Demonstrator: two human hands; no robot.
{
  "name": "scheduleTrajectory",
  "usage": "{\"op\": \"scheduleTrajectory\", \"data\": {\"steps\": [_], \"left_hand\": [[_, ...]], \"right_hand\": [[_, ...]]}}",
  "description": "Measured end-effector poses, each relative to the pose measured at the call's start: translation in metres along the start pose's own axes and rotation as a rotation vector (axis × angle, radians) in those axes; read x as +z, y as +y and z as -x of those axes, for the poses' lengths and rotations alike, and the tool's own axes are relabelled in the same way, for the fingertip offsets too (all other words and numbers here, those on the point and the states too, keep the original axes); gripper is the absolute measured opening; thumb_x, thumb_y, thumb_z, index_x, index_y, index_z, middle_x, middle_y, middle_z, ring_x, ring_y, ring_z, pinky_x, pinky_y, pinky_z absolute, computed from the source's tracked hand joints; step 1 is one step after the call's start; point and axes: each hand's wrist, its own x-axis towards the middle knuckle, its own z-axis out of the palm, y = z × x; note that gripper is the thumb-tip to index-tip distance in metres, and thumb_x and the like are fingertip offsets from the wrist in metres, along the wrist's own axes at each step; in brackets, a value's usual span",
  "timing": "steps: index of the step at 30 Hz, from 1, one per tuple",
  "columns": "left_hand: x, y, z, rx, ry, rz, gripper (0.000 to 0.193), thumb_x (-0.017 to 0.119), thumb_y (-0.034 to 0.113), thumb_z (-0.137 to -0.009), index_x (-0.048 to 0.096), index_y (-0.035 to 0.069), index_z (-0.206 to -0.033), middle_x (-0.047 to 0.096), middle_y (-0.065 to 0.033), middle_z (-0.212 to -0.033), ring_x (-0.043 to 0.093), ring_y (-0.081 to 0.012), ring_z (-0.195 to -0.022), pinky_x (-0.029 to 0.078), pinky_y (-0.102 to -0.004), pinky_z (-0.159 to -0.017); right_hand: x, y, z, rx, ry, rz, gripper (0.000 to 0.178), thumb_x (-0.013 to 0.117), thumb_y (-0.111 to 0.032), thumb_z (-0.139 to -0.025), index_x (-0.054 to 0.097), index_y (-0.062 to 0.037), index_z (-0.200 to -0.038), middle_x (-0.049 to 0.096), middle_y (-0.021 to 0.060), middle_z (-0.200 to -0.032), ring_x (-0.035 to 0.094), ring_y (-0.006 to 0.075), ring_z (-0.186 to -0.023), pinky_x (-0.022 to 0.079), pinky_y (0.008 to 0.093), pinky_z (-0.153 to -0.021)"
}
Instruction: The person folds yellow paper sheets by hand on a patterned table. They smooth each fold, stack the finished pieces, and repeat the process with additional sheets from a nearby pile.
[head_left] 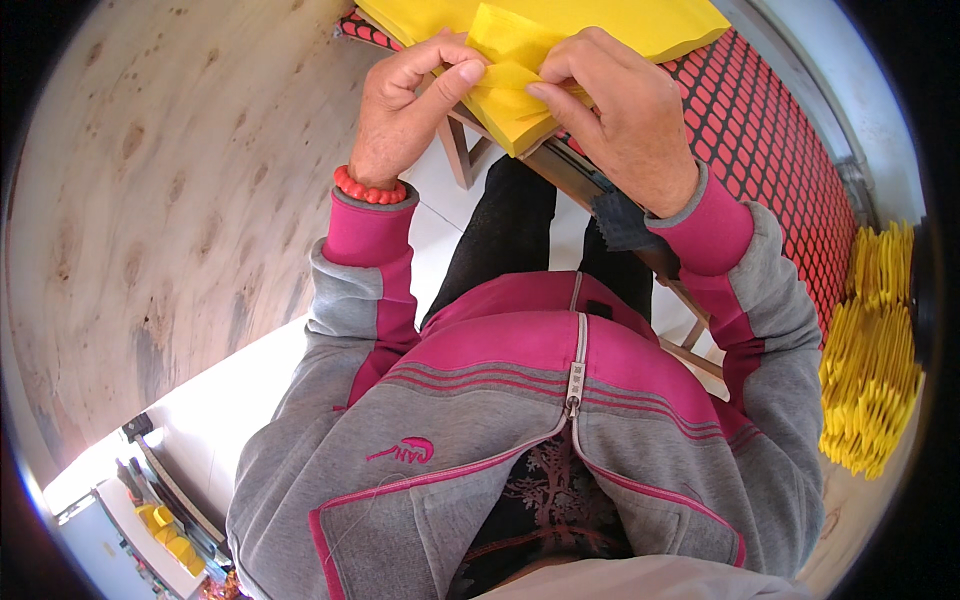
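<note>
Between my two hands, near the top of the head view, is a yellow paper sheet (508,36) with a folded edge. My left hand (412,100) pinches its left side between thumb and index finger, a red bead bracelet (370,186) round the wrist. On the right side, my right hand (625,110) grips the same sheet with thumb and bent fingers. Beneath lies a larger stack of yellow paper (660,25), one corner pointing toward me. My fingers cover part of the fold.
The stack rests on a red and black patterned surface (755,150). A wooden board (170,200) spans the left. Many folded yellow pieces (868,370) are bundled at the right. Wooden legs (455,150) stand below the work surface. Assorted items sit on a shelf (150,540) at lower left.
</note>
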Motion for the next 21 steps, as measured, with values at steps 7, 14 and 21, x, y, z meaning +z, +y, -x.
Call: {"op": "scheduleTrajectory", "data": {"steps": [7, 14, 21], "left_hand": [[-0.003, 0.007, -0.003, 0.036, -0.035, -0.064, 0.018, 0.063, 0.015, -0.103, 0.07, -0.001, -0.1, 0.067, 0.0006, -0.094, 0.059, -0.0079, -0.09, 0.048, -0.024, -0.081], [0.0, 0.002, -0.002, -0.027, 0.019, -0.05, 0.013, 0.067, 0.014, -0.1, 0.072, 0.001, -0.1, 0.069, 0.0017, -0.093, 0.061, -0.0067, -0.088, 0.049, -0.0235, -0.081], [0.002, -0.001, -0.003, -0.012, 0.051, -0.081, 0.011, 0.073, 0.012, -0.096, 0.072, 0.002, -0.101, 0.07, 0.0026, -0.092, 0.062, -0.006, -0.087, 0.051, -0.023, -0.08]], "right_hand": [[0.002, 0.0, 0.002, -0.003, 0.019, 0.0, 0.015, 0.075, -0.015, -0.086, 0.061, -0.009, -0.088, 0.06, 0.0076, -0.083, 0.065, 0.0294, -0.076, 0.052, 0.0396, -0.066], [0.003, 0.003, 0.003, -0.074, 0.042, 0.065, 0.011, 0.074, -0.015, -0.087, 0.065, -0.0104, -0.091, 0.062, 0.0071, -0.085, 0.065, 0.0298, -0.075, 0.053, 0.0388, -0.065], [-0.017, 0.003, -0.006, 0.104, 0.031, -0.1, 0.011, 0.076, -0.007, -0.09, 0.066, -0.0027, -0.092, 0.066, 0.0081, -0.084, 0.067, 0.0211, -0.073, 0.052, 0.0284, -0.065]]}}
